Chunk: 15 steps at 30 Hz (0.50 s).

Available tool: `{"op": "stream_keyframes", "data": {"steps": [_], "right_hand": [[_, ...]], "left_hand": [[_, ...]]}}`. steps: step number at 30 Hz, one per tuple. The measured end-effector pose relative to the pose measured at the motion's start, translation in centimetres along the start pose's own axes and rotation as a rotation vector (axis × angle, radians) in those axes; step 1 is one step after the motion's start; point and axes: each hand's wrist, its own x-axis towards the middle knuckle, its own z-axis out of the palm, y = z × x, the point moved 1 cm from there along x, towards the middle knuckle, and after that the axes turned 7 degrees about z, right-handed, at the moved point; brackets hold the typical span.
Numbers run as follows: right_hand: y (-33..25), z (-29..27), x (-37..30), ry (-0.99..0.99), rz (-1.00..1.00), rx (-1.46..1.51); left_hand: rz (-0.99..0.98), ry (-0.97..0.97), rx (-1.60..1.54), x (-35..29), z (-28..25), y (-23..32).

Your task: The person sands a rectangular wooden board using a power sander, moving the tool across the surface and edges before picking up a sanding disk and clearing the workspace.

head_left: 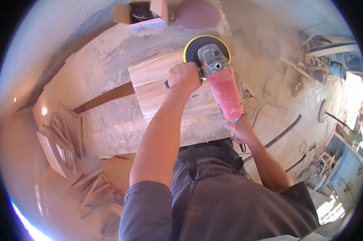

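A red and grey disc sander [223, 86] lies across the right side of a pale wooden panel [151, 86]. Its round black pad with a yellow rim [189, 46] is over the panel's far right corner. My left hand [185, 77] is wrapped round the side handle near the sander's head, and the handle's dark end sticks out to the left. With my right hand [241, 127] I grip the rear of the red body, close to the bench's near edge. The panel rests on a worn, dusty workbench [109, 124]. Whether the pad touches the wood I cannot tell.
An open cardboard box [149, 25] and a reddish-brown round disc [196, 14] sit at the bench's far end. Thin boards [59, 144] lean together at left. Wood scraps [95, 188] lie below them. Cables and a dark hose [284, 134] trail over the floor at right.
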Motion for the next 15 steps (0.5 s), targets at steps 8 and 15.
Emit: {"op": "stream_keyframes", "data": {"steps": [8, 15], "right_hand": [[-4.2, 7.5, 1.2, -0.059, -0.059, -0.306], [-8.1, 13.7, 1.6, -0.107, -0.19, -0.49]], "left_hand": [[-0.167, 0.06, -0.073, -3.8, -0.7, -11.1], [-0.25, 0.126, -0.124, -6.8, -1.2, -18.9]]}}
